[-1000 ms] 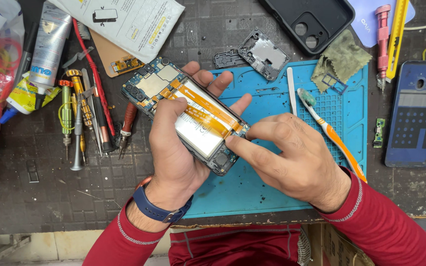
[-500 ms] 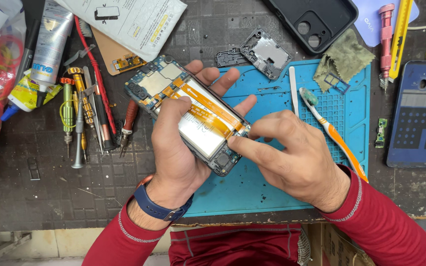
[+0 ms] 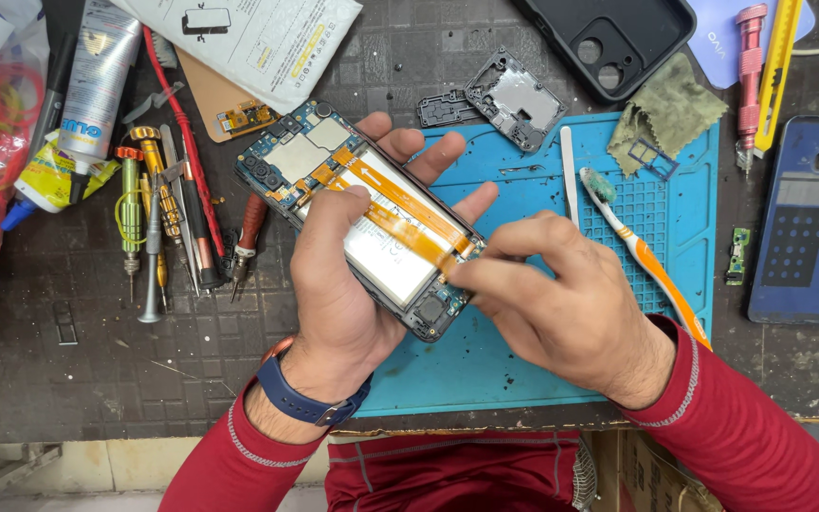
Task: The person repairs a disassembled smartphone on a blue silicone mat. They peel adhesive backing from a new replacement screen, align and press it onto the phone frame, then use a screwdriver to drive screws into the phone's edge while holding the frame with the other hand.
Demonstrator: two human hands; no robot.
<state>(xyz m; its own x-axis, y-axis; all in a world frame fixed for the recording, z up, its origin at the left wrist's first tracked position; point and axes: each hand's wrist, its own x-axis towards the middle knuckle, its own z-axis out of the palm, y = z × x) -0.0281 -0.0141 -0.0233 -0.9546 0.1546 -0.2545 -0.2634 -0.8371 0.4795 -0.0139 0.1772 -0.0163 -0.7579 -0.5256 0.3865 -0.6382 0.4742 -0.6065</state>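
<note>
currently the left hand (image 3: 338,294) cradles the opened phone (image 3: 372,218) from below, steadying it. right hand (image 3: 561,313) fingers (image 3: 471,275) pinch narrowly at the orange flex cable (image 3: 400,204) end, 5 o'clock corner, above the blue mat (image 3: 523,370).

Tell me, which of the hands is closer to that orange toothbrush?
Right. The right hand lies just beside the toothbrush; the left hand, holding the opened phone, is farther off.

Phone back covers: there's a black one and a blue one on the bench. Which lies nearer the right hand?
The blue back cover, lying at the right edge beside the blue mat, is nearer the right hand. The black one sits at the top.
</note>
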